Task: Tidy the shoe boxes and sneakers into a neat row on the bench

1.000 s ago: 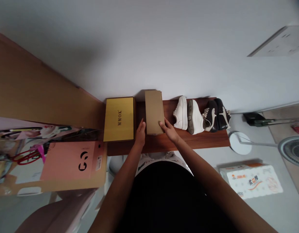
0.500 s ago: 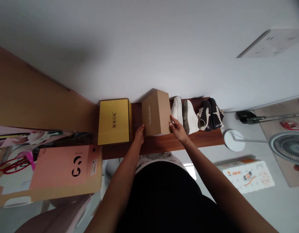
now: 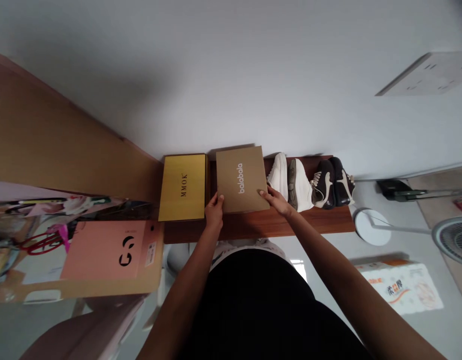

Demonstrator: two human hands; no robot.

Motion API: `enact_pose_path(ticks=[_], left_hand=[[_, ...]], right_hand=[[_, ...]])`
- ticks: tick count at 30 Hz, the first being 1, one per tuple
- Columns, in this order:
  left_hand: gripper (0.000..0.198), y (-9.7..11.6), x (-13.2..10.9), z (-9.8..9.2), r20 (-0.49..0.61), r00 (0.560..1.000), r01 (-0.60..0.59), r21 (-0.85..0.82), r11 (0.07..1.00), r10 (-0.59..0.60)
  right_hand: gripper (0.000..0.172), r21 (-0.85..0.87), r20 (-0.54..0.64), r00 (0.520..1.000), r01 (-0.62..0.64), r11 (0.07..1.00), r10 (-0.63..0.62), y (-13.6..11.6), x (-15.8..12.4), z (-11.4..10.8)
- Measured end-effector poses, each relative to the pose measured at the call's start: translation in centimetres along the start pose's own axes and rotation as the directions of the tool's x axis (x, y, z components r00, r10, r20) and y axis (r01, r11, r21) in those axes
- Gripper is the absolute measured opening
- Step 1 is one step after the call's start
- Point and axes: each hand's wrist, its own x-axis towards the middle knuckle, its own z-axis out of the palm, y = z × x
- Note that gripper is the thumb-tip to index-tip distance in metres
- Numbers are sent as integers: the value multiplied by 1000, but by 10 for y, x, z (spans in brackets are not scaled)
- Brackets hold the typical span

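Note:
A brown cardboard shoe box (image 3: 241,179) printed "balabala" lies lid up on a dark wooden shelf (image 3: 306,222) against the white wall. My left hand (image 3: 214,213) grips its near left corner and my right hand (image 3: 278,200) holds its near right corner. A yellow box (image 3: 183,186) marked "MMOK" sits just left of it, almost touching. To the right stand a pair of white sneakers (image 3: 290,183) and a pair of dark brown sneakers (image 3: 333,182).
A pink flat box (image 3: 106,250) on cardboard lies at the lower left beside a tall wooden panel (image 3: 50,145). On the floor at the right are a white lamp base (image 3: 370,227), a fan (image 3: 453,239) and a tissue pack (image 3: 400,287).
The brown box stood on its narrow side a second ago. Both hands tipped it over leftward, and it now lies flat with the printed lid up, closer to the yellow box.

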Motion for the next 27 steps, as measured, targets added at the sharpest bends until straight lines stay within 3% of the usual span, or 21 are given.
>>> enact_pose_path(ticks=[7,13,27], left_hand=[[43,-2,13,-2,-43,997,-52,202,978,62],[43,-6,24,-2,-47,993,-83,355,931,107],[43,-20,33,-4,-80,986,-103,409,907,148]], right_hand=[[62,103,-19,992,-122,987,124,25,23,9],[57,95,-51,988,-143,985,148,43,37,16],[54,54,-168,983,-71,996,79,81,61,23]])
